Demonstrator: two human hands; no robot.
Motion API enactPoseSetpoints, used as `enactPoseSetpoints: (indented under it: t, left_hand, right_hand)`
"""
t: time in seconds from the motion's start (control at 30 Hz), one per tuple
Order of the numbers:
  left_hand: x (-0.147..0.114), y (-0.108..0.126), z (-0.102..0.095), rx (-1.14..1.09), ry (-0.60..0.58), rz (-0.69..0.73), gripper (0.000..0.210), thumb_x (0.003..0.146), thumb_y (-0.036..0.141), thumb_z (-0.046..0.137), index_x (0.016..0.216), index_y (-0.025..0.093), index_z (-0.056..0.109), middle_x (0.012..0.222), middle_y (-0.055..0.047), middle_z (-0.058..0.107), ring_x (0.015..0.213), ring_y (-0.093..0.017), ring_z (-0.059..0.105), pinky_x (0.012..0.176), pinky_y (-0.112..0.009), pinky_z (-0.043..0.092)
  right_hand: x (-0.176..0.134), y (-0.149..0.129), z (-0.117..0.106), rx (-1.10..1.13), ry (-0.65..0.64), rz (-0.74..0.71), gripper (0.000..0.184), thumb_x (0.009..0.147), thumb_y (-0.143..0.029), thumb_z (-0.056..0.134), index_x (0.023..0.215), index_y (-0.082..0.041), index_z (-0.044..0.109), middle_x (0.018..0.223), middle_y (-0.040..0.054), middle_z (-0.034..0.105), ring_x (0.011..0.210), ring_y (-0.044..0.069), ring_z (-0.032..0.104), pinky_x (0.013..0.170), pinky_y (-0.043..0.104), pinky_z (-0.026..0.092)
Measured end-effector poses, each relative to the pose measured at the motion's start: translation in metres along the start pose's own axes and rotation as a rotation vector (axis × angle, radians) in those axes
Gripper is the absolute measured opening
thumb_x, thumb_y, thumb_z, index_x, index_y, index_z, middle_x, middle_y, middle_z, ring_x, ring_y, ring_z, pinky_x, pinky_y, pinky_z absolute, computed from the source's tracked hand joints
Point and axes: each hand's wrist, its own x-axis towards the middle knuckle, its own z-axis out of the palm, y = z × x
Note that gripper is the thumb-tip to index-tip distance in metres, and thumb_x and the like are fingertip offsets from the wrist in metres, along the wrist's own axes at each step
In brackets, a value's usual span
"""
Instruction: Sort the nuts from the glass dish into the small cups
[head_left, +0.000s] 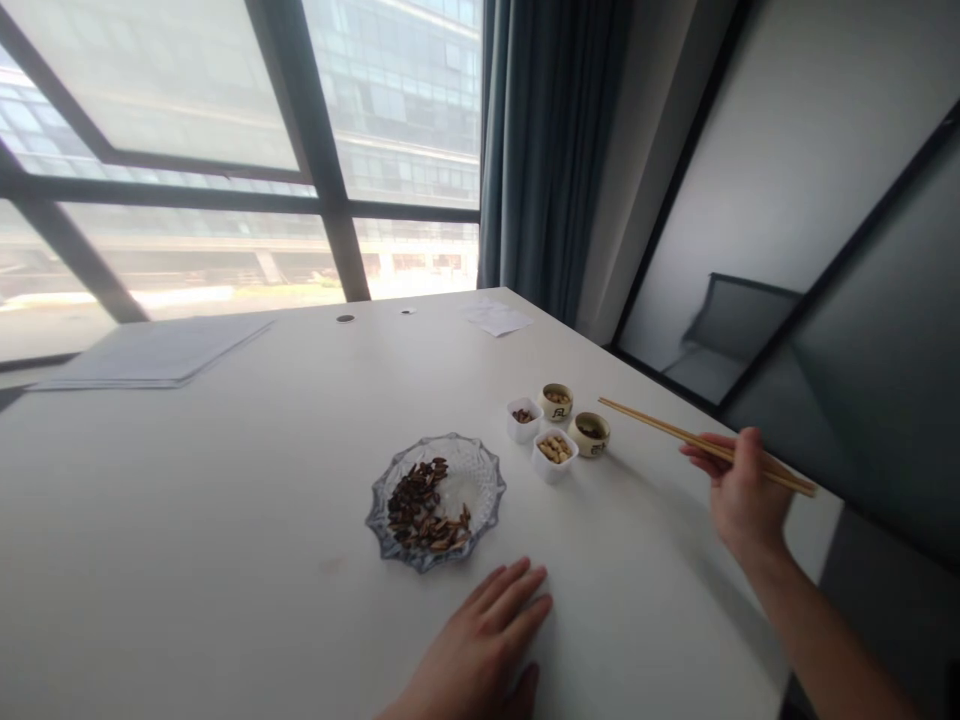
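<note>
My right hand [746, 490] is closed around a pair of wooden chopsticks [660, 425], held above the table's right side with their tips pointing left. Those tips are near two cream-coloured cups with dark characters, a front one [590, 437] and a back one [556, 402], and are apart from both. Beside them stand two small white containers, one with brown pieces [523, 419], the other with tan pieces [555, 455]. My left hand [491, 635] lies flat on the table, fingers stretched out, just below a scalloped glass plate [484, 490] bearing dark brown and lighter elongated pieces [420, 510].
The white table [225, 560] reaches back to the windows. A stack of paper [157, 352] lies at the far left, and a thin white sheet [497, 317] near the back corner. A dark curtain [547, 150] hangs behind; a glass partition [787, 200] stands at the right.
</note>
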Motion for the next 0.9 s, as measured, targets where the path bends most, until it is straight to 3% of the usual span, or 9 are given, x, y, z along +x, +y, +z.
enactPoseSetpoints:
  t: [0.13,0.3,0.4,0.53,0.63,0.77,0.9]
  left_hand:
    - [-0.001,-0.002,0.002,0.011,0.014,0.019,0.076,0.072,0.01,0.059,0.147,0.023,0.054,0.163,-0.004,0.04,0.15,-0.031,0.04,0.123,-0.048,0.039]
    - [-0.001,0.005,-0.004,-0.026,-0.012,-0.019,0.075,0.074,0.011,0.061,0.147,0.022,0.054,0.163,-0.003,0.04,0.151,-0.03,0.038,0.124,-0.048,0.037]
    - [-0.001,0.009,-0.007,-0.081,-0.043,-0.029,0.072,0.075,0.014,0.064,0.146,0.023,0.055,0.163,-0.002,0.041,0.151,-0.028,0.037,0.126,-0.046,0.033]
    - [-0.003,0.008,-0.002,-0.119,0.008,-0.029,0.059,0.09,0.029,0.066,0.147,0.024,0.052,0.164,-0.001,0.04,0.152,-0.026,0.035,0.129,-0.042,0.027]
    - [-0.004,0.006,0.002,-0.113,0.032,-0.017,0.056,0.095,0.036,0.064,0.148,0.023,0.051,0.164,-0.002,0.04,0.153,-0.026,0.035,0.13,-0.041,0.024]
    - [-0.004,0.006,0.004,-0.11,0.047,0.005,0.055,0.095,0.037,0.063,0.146,0.021,0.052,0.162,-0.005,0.042,0.151,-0.029,0.037,0.129,-0.042,0.027]
    - [-0.003,0.006,0.005,-0.128,0.044,0.016,0.056,0.092,0.035,0.064,0.145,0.02,0.052,0.16,-0.008,0.046,0.15,-0.031,0.039,0.127,-0.044,0.03]
  right_hand:
    - [0.002,0.011,-0.008,-0.077,-0.072,0.005,0.059,0.081,-0.068,0.074,0.081,-0.009,0.074,0.066,0.0098,0.076,0.059,0.018,0.077,0.055,0.021,0.062]
    - [-0.018,0.0,0.008,-0.041,-0.132,-0.031,0.051,0.091,-0.06,0.069,0.08,-0.011,0.075,0.067,0.009,0.077,0.06,0.017,0.077,0.055,0.02,0.061]
    - [-0.046,-0.007,0.029,-0.072,-0.302,0.008,0.045,0.092,-0.055,0.071,0.082,-0.012,0.077,0.071,0.0111,0.078,0.061,0.019,0.078,0.055,0.023,0.062]
    - [-0.089,-0.005,0.063,-0.138,-0.639,0.088,0.044,0.092,-0.055,0.071,0.087,-0.012,0.079,0.073,0.0126,0.079,0.063,0.024,0.078,0.055,0.03,0.065]
    - [-0.113,0.004,0.086,-0.146,-0.785,0.129,0.046,0.091,-0.058,0.07,0.085,-0.013,0.079,0.069,0.0114,0.079,0.057,0.023,0.077,0.053,0.03,0.064]
    - [-0.128,0.016,0.1,-0.148,-0.824,0.139,0.048,0.088,-0.062,0.071,0.082,-0.015,0.078,0.067,0.0099,0.078,0.053,0.021,0.075,0.051,0.028,0.063]
    - [-0.135,0.024,0.097,-0.165,-0.806,0.2,0.051,0.085,-0.065,0.072,0.084,-0.015,0.079,0.067,0.0107,0.078,0.055,0.023,0.076,0.051,0.029,0.063]
